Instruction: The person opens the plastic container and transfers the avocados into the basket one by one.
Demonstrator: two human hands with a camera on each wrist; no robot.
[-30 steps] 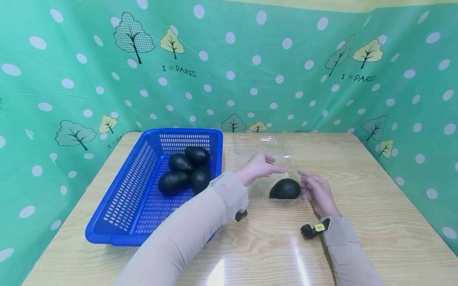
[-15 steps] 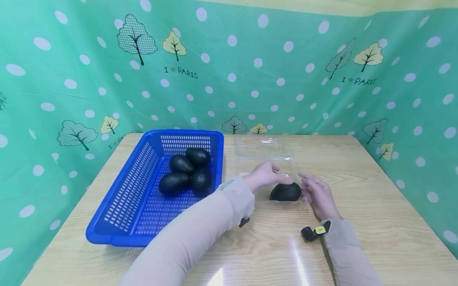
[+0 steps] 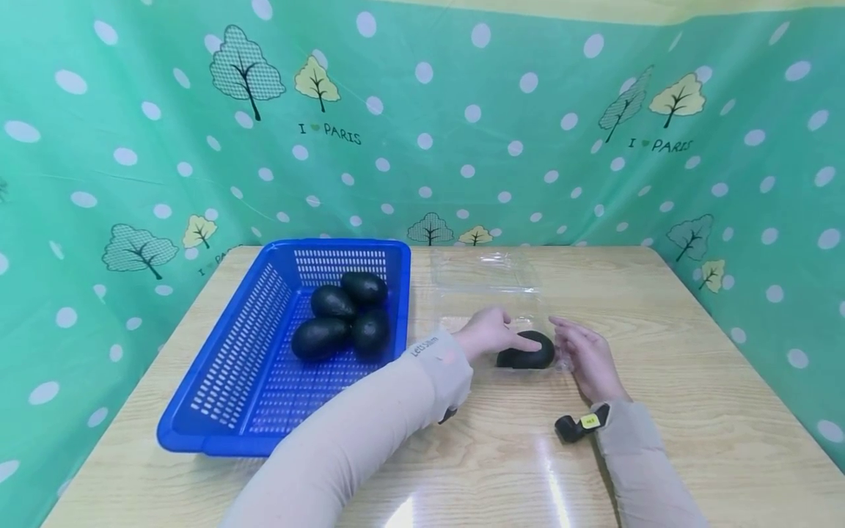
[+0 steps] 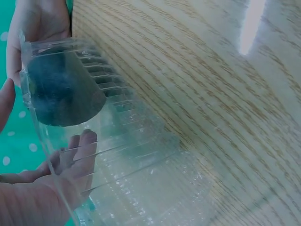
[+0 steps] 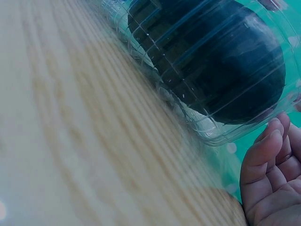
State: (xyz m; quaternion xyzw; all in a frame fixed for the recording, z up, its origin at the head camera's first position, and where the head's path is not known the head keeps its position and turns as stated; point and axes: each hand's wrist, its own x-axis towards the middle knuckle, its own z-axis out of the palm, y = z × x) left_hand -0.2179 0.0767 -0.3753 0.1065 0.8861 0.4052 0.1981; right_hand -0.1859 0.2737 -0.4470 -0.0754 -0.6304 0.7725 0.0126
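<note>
A dark avocado [image 3: 543,357] lies in the right front part of a clear plastic clamshell box [image 3: 485,302], whose lid is folded back. My left hand [image 3: 491,334] reaches in over the box, its thumb across the avocado in the head view. Through the clear wall in the left wrist view, the left fingers [image 4: 84,150] extend beside the avocado with a gap between them. At the box's right end stands my right hand [image 3: 587,359], fingers loosely bent by the rim. The right fingertips [image 5: 275,132] come close to the wall; whether they touch it is hard to tell.
A blue plastic basket [image 3: 198,433] stands to the left, with several dark avocados [image 3: 322,337] toward its back right. The wooden table [image 3: 660,308] ends at a green dotted curtain [image 3: 561,169] behind and at the sides.
My left hand has come down and slightly toward me, from above the box to the avocado. The right hand and the avocado have stayed in place.
</note>
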